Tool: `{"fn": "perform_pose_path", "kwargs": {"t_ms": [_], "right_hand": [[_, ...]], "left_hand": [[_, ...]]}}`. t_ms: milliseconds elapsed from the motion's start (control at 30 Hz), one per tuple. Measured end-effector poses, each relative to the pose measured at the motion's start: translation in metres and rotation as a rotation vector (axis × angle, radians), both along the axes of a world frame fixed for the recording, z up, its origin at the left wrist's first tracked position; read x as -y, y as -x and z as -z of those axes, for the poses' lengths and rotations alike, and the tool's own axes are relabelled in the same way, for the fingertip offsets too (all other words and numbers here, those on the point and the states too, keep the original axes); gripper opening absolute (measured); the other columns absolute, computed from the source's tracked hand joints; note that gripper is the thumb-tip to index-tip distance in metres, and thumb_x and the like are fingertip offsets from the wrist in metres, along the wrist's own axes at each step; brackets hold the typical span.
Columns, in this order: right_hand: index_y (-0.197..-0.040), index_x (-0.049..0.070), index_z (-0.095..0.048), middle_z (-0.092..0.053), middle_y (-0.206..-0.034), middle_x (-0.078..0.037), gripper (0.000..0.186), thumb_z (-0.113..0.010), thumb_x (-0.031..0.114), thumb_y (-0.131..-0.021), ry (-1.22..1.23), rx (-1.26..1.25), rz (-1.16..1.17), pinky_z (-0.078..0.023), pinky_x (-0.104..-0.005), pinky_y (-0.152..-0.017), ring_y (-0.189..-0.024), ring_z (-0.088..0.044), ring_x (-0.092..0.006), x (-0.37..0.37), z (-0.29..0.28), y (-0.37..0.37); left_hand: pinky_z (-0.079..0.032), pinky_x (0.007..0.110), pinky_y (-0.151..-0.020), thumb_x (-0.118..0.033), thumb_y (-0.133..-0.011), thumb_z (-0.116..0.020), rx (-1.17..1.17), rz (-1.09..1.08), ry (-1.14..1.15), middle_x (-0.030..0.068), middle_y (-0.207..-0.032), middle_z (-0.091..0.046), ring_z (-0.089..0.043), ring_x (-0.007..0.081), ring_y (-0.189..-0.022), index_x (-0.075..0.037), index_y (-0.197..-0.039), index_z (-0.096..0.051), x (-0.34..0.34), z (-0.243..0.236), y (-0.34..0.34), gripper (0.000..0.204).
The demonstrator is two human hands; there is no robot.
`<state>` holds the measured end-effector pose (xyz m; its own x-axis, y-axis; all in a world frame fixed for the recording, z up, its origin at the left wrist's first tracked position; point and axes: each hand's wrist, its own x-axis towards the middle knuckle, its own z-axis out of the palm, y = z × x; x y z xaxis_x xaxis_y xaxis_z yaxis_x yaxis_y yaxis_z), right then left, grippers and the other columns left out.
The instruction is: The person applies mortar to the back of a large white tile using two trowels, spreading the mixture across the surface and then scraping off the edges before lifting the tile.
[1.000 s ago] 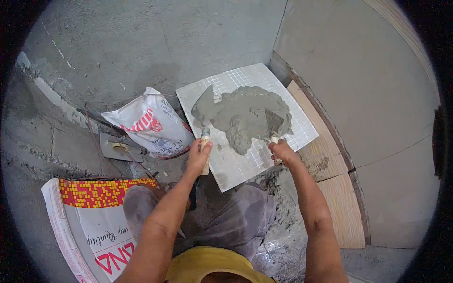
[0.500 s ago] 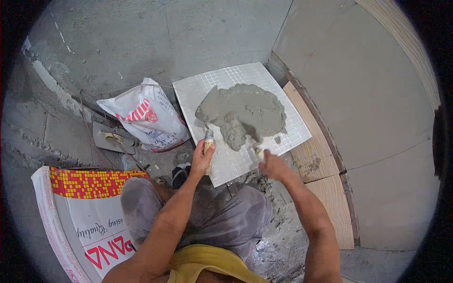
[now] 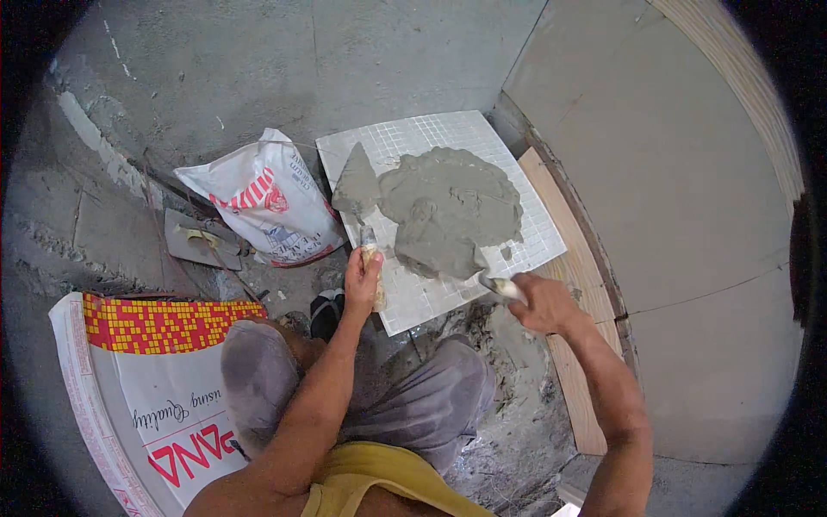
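By the left hand (image 3: 362, 280), the left trowel (image 3: 357, 179) is gripped, its smeared blade pointed far above the gridded white board (image 3: 415, 300). The right trowel (image 3: 508, 289) is gripped by the right hand (image 3: 547, 303), its blade at the near edge of the grey mortar (image 3: 461, 189) (heaped mid-board).

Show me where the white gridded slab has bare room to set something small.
Bare slab shows along the far edge beyond the grey mix, and at the near corner between the left hand and the mix. Crowded: middle, by mix; left, by trowel blade.
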<state>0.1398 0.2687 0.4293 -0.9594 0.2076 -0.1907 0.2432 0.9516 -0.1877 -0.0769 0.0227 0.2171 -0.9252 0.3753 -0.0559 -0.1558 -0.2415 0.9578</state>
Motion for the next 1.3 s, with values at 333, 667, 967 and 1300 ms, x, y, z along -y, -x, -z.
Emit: {"fn": "perform_pose_path", "kwargs": {"t_ms": [333,667,967,1300], "right_hand": [[-0.109,-0.005,-0.057,-0.066,-0.085,-0.021,0.062,-0.049,0.055,-0.093,0.116,0.484,0.187,-0.052,-0.0438,-0.063,-0.063,-0.065,-0.0318,-0.030,0.017,0.051],[-0.108,0.006,-0.054,-0.051,-0.067,-0.004,0.053,-0.048,0.057,-0.096,1.023,0.475,0.777,-0.043,-0.0346,-0.040,-0.045,-0.049,-0.0150,-0.005,0.047,0.094],[-0.118,-0.007,-0.056,-0.065,-0.100,-0.028,0.070,-0.040,0.057,-0.095,-0.035,0.348,0.234,-0.052,-0.0463,-0.079,-0.079,-0.067,-0.0384,-0.039,0.033,-0.003],[-0.112,-0.004,-0.056,-0.059,-0.073,-0.012,0.065,-0.048,0.057,-0.094,0.539,0.322,0.689,-0.046,-0.0358,-0.046,-0.049,-0.055,-0.0192,-0.020,0.029,-0.007]], "left_hand": [[-0.043,0.025,-0.074,-0.023,-0.095,-0.061,-0.060,-0.015,-0.031,-0.0012,-0.094,-0.057,-0.051,0.0079,-0.083,-0.002,-0.119,-0.053,0.003,-0.012,-0.005,0.033],[-0.042,0.024,-0.073,-0.025,-0.096,-0.060,0.016,-0.015,-0.014,-0.0028,-0.091,-0.055,-0.049,0.0071,-0.081,-0.004,-0.115,-0.055,-0.006,-0.012,-0.006,0.029],[-0.040,0.023,-0.070,-0.024,-0.096,-0.060,0.011,-0.017,-0.110,-0.0032,-0.087,-0.053,-0.046,0.0060,-0.077,-0.001,-0.114,-0.056,-0.012,-0.018,-0.006,0.029],[-0.043,0.024,-0.068,-0.023,-0.096,-0.061,-0.039,-0.011,-0.050,-0.0018,-0.087,-0.056,-0.051,0.0076,-0.076,-0.004,-0.116,-0.055,-0.006,-0.009,-0.005,0.028]]}}
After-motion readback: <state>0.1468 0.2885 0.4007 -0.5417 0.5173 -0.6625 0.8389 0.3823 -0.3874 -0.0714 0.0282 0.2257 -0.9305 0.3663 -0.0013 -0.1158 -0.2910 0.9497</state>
